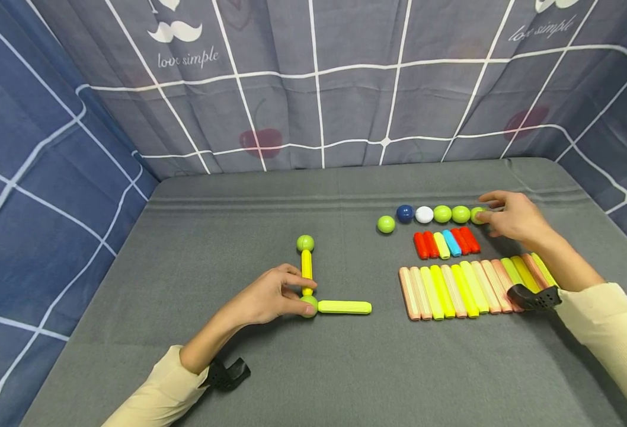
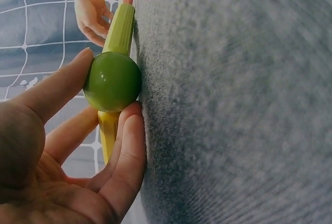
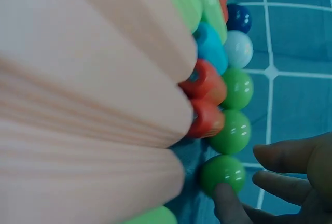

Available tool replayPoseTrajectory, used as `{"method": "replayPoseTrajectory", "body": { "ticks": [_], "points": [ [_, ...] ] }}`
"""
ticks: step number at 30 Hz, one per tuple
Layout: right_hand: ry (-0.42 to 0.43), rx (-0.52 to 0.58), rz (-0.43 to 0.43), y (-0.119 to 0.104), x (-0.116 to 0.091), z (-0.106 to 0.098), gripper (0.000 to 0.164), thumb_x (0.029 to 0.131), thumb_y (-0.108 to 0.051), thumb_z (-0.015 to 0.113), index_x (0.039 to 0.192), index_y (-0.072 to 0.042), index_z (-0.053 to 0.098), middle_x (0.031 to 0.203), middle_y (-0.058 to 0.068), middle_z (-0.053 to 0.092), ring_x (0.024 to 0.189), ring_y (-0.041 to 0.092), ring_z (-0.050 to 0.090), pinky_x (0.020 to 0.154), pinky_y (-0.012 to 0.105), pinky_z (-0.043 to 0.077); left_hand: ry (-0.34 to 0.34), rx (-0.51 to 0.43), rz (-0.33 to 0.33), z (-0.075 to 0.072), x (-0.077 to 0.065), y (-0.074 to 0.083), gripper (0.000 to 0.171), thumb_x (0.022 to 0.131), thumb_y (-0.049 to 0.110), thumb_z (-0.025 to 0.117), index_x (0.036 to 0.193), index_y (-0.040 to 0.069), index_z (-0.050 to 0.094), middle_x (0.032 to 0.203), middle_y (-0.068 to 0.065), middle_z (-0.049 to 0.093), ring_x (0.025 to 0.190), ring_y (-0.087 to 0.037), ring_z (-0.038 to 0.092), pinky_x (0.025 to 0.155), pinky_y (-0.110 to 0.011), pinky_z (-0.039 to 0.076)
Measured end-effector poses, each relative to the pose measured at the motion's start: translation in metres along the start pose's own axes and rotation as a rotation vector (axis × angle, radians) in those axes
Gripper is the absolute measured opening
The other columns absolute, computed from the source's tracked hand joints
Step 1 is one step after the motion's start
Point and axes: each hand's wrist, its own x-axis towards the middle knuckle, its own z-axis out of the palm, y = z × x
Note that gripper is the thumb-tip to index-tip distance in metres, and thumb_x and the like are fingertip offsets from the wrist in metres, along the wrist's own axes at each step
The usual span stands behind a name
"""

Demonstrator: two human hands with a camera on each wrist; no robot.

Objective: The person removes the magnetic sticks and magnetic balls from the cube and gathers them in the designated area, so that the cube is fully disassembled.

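Note:
My left hand [image 1: 271, 295] pinches a green ball [image 2: 112, 81] between thumb and fingers, low on the grey cloth. From this ball a yellow rod [image 1: 306, 270] runs away toward another green ball [image 1: 305, 243], and a yellow-green rod [image 1: 344, 307] points right. At the right end of a row of balls is my right hand [image 1: 516, 219], fingers apart. One of its fingertips touches the last green ball [image 3: 223, 175] in the right wrist view; the other visible fingers stand off from that ball.
The row also has green balls [image 1: 460, 214], a white ball [image 1: 424, 214] and a dark blue ball [image 1: 405, 213]; one green ball [image 1: 386, 224] sits left. Short coloured rods [image 1: 452, 242] lie before it, then long pink, yellow and green rods [image 1: 454, 290]. A checked curtain [image 1: 292, 77] hangs behind.

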Motion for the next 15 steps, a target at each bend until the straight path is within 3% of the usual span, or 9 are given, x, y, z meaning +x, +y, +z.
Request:
{"method": "replayPoseTrajectory", "body": {
  "ticks": [6, 11, 15],
  "points": [
    [0.066, 0.022, -0.078, -0.022, -0.023, 0.011, 0.051, 0.102, -0.022, 0.056, 0.14, 0.008, 0.043, 0.134, 0.035, 0.044, 0.08, 0.032, 0.065, 0.059, 0.036, 0.057, -0.005, 0.003, 0.008, 0.0, 0.001, -0.001, 0.047, 0.082, 0.02, 0.083, 0.123, 0.001, 0.069, 0.122, -0.015, 0.048, 0.093, -0.019, 0.067, 0.075, -0.029, 0.055],
    [0.06, 0.085, -0.196, -0.05, -0.049, 0.041, 0.041, 0.098, -0.02, 0.063, 0.132, 0.002, 0.055, 0.118, 0.023, 0.06, 0.085, 0.029, 0.062, 0.053, 0.033, 0.054, -0.014, -0.003, 0.008, -0.001, 0.002, -0.002, 0.047, 0.082, 0.019, 0.083, 0.123, 0.0, 0.068, 0.123, -0.016, 0.048, 0.093, -0.02, 0.067, 0.077, -0.029, 0.055],
    [0.0, 0.098, -0.338, -0.075, -0.071, 0.074, 0.03, 0.094, -0.015, 0.069, 0.12, -0.002, 0.064, 0.108, 0.012, 0.066, 0.086, 0.019, 0.062, 0.063, 0.03, 0.052, -0.014, 0.004, 0.009, -0.002, 0.001, -0.001, 0.047, 0.082, 0.019, 0.083, 0.123, 0.0, 0.068, 0.124, -0.016, 0.049, 0.094, -0.02, 0.067, 0.077, -0.03, 0.055]
  ]
}}
